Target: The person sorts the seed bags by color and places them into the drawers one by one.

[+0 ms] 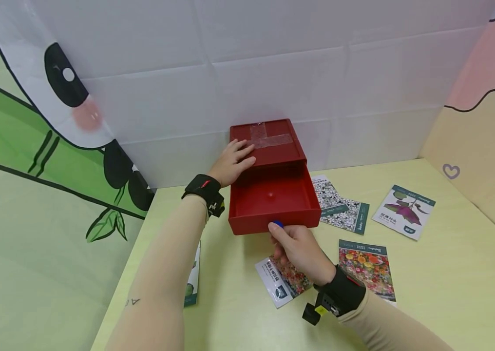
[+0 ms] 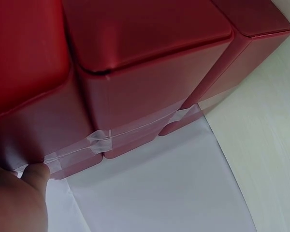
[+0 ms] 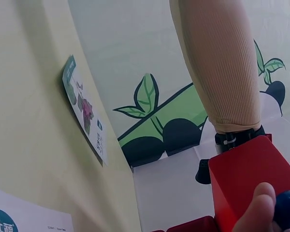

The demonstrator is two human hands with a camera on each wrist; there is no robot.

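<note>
Currently: red drawer (image 1: 249,225) juts from red box (image 1: 276,157) by far edge of tabletop (image 1: 225,302), axis toward near edge | right hand (image 1: 302,248), at front, pinches blue knob (image 1: 277,224) | left hand (image 1: 232,163) unclenched atop box, pressure unclear

Drawer (image 1: 247,225) by right fingers (image 1: 293,232): plain red. Knob (image 3: 286,211) in their pinch: solid blue. Packet (image 1: 283,282) below them: white end, super busy red-orange floral print. Cabinet (image 1: 271,148) under left fingers (image 1: 244,152): red too.

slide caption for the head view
Right hand pinching the blue knob of an open red drawer, left hand on its cabinet, seed packets on the table
</note>
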